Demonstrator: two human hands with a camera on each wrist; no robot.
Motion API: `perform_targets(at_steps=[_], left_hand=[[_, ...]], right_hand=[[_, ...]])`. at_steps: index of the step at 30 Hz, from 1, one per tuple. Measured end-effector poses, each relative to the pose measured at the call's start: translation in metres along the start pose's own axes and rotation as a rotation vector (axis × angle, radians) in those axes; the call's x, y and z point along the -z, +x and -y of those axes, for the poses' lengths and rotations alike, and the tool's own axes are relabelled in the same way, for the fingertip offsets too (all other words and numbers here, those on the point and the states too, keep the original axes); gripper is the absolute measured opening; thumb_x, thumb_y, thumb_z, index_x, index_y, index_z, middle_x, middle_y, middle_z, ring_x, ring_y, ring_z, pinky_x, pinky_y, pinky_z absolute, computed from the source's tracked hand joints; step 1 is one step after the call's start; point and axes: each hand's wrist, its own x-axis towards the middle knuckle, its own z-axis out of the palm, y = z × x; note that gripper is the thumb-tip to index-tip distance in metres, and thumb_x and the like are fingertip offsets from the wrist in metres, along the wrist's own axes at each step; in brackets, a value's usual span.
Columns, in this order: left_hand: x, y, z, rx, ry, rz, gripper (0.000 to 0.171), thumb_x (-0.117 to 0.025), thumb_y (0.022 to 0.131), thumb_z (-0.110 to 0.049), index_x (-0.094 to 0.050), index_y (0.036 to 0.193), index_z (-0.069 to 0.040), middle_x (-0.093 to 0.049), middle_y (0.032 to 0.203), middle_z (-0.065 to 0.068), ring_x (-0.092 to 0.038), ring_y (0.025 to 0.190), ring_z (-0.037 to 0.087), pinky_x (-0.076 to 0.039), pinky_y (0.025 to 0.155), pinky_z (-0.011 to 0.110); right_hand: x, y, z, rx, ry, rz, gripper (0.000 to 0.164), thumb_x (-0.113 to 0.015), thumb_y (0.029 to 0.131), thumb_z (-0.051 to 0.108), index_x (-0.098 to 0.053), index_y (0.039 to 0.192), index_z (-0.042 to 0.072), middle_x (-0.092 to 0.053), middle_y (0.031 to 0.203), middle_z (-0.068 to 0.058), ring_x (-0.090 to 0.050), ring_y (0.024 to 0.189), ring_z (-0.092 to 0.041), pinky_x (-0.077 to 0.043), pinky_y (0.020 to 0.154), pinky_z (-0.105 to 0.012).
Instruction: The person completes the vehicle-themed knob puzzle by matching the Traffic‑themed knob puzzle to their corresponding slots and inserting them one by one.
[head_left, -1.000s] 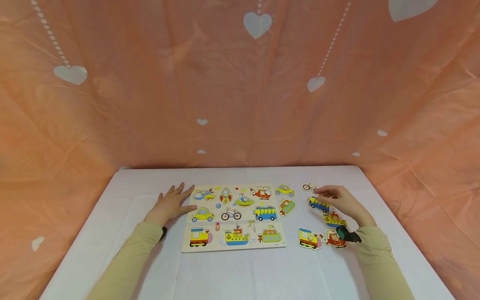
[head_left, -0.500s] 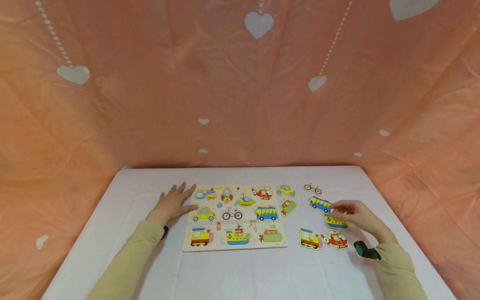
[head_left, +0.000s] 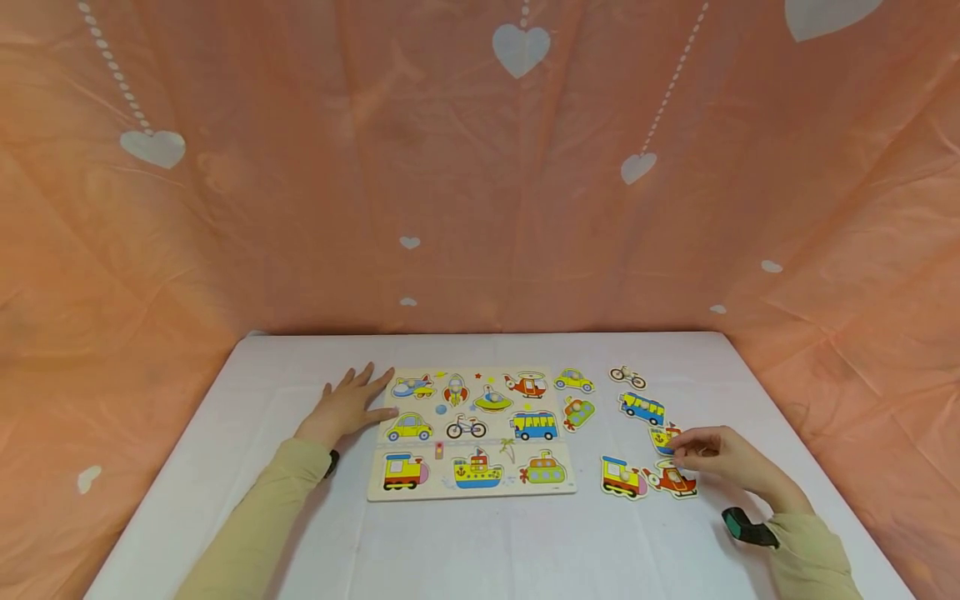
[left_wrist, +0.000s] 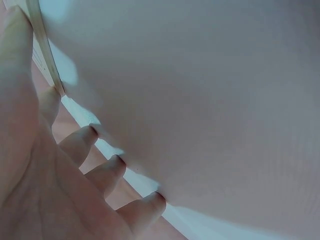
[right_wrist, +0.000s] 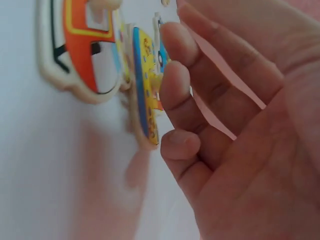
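Note:
My left hand (head_left: 343,410) lies with fingers spread at the left edge of a wooden knob puzzle board (head_left: 472,493). In the left wrist view, its thumb (left_wrist: 17,47) and index finger touch the board's edge (left_wrist: 45,50); the other fingertips rest on the white cloth. My right hand (head_left: 723,458) hovers with loosely bent fingers over the boat piece (head_left: 662,439), partly covering it. In the right wrist view, the fingers (right_wrist: 175,85) are close to the boat piece's knob (right_wrist: 156,82); no grip shows. The helicopter piece (head_left: 675,481) lies just in front of the boat.
Right of the board lie loose pieces: a yellow car (head_left: 574,381), submarine (head_left: 577,413), bicycle (head_left: 627,377), blue bus (head_left: 642,409) and train (head_left: 621,479). The white table (head_left: 480,550) ends at an orange curtain (head_left: 480,208) behind.
My right hand has moved from between the bicycle and bus pieces, past the bus, toward me to the boat piece. The loose pieces and my left hand have stayed in place.

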Motion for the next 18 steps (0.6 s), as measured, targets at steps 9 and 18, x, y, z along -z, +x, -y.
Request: perform_targets(at_steps=[9, 18], left_hand=[[-0.0026, 0.0036, 0.0016, 0.017, 0.010, 0.009, 0.087, -0.060, 0.083, -0.063, -0.029, 0.152, -0.019, -0.017, 0.155, 0.023, -0.011, 0.138, 0.052, -0.008, 0.102, 0.074], [-0.0007, 0.0025, 0.0011, 0.028, 0.001, 0.014, 0.088, -0.061, 0.082, -0.063, -0.029, 0.152, -0.019, -0.017, 0.155, 0.023, -0.011, 0.138, 0.052, -0.007, 0.102, 0.073]], right_hand=[[-0.0080, -0.0045, -0.0096, 0.103, 0.073, 0.084, 0.015, -0.069, 0.086, 0.002, -0.070, 0.100, -0.002, -0.068, 0.083, -0.002, -0.058, 0.071, -0.004, -0.050, 0.058, -0.022], [-0.0098, -0.0065, -0.0099, 0.117, 0.044, 0.101, 0.015, -0.070, 0.085, 0.003, -0.070, 0.099, -0.002, -0.068, 0.087, -0.003, -0.054, 0.072, 0.000, -0.047, 0.058, -0.020]])
